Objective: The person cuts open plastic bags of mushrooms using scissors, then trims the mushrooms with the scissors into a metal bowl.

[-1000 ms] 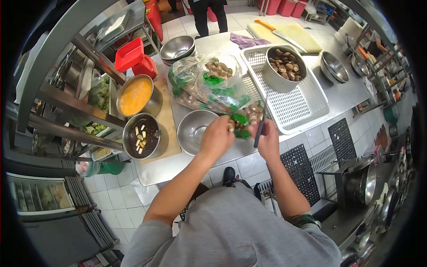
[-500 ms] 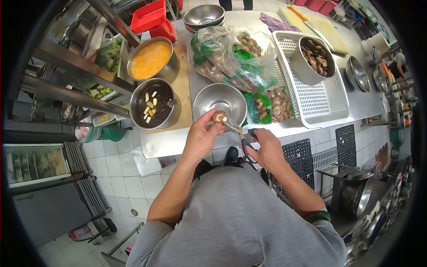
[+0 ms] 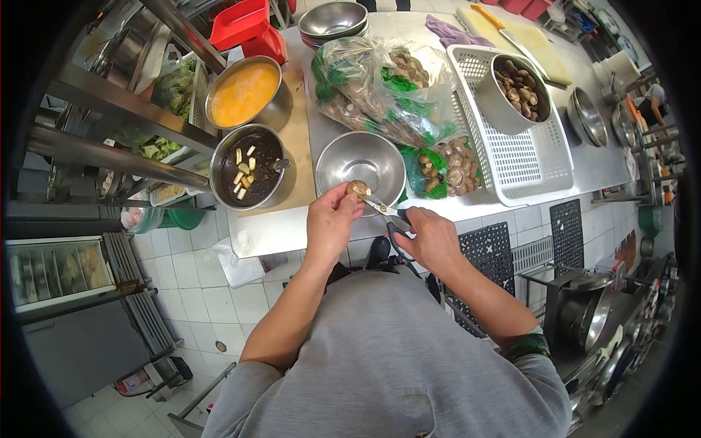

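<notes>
My left hand [image 3: 332, 228] pinches a brown mushroom [image 3: 357, 187] over the near rim of a steel bowl [image 3: 343, 155]. In my right hand [image 3: 432, 237] is a pair of scissors [image 3: 395, 228], its blades reaching to the mushroom's pale stem. Behind the bowl lies a clear plastic bag with green print [image 3: 358, 98], holding mushrooms. To the bowl's right, more mushrooms [image 3: 460, 166] sit in an open bag. A steel pot of mushrooms [image 3: 520, 95] stands in a white perforated basket [image 3: 522, 191].
On the left are a pot of orange-yellow liquid [image 3: 244, 95] and a pot of dark contents with pale pieces [image 3: 248, 168]. A knife with an orange handle [image 3: 504, 31] rests on a cutting board [image 3: 544, 55] at the back. Steel shelf rails [image 3: 131, 160] border the left side.
The scissor blades have come to the mushroom's stem and look more closed. The mushroom has turned slightly in my left hand. The view has shifted a little.
</notes>
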### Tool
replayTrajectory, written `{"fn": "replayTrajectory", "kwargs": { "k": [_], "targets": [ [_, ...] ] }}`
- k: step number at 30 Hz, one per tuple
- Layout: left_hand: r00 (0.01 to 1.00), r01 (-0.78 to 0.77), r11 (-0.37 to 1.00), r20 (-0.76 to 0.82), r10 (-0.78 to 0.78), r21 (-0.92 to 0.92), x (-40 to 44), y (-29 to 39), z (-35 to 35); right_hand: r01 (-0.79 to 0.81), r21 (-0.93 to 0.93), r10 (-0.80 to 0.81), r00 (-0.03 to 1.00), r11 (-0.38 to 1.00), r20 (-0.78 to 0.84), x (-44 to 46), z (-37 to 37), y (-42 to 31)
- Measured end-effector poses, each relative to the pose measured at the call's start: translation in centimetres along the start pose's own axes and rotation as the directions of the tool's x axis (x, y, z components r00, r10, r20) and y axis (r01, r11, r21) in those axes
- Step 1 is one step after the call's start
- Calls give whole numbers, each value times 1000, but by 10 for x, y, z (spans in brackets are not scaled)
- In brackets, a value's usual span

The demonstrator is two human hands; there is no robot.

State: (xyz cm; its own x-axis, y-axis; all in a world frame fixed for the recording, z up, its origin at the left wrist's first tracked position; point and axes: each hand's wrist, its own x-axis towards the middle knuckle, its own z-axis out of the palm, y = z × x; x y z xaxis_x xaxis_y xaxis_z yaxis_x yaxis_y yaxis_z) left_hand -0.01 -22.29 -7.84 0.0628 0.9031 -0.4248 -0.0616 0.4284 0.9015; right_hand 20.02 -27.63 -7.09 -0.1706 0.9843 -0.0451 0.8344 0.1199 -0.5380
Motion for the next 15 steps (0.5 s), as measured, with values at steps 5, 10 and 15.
{"fn": "replayTrajectory", "kwargs": {
  "k": [5, 10, 15],
  "targets": [
    [1000, 26, 1000, -11, -26, -2, 3, 2, -5, -22, 27, 23, 1000, 999, -18, -1, 13, 2],
    [999, 21, 997, 39, -24, 77, 9, -1, -13, -214, 274, 154, 963, 938, 223, -1, 25, 13],
    [999, -27, 995, 41, 24, 96, 10, 3, -20, -499, 823, 39, 860, 272, 509, -13, 12, 34]
  ]
}}
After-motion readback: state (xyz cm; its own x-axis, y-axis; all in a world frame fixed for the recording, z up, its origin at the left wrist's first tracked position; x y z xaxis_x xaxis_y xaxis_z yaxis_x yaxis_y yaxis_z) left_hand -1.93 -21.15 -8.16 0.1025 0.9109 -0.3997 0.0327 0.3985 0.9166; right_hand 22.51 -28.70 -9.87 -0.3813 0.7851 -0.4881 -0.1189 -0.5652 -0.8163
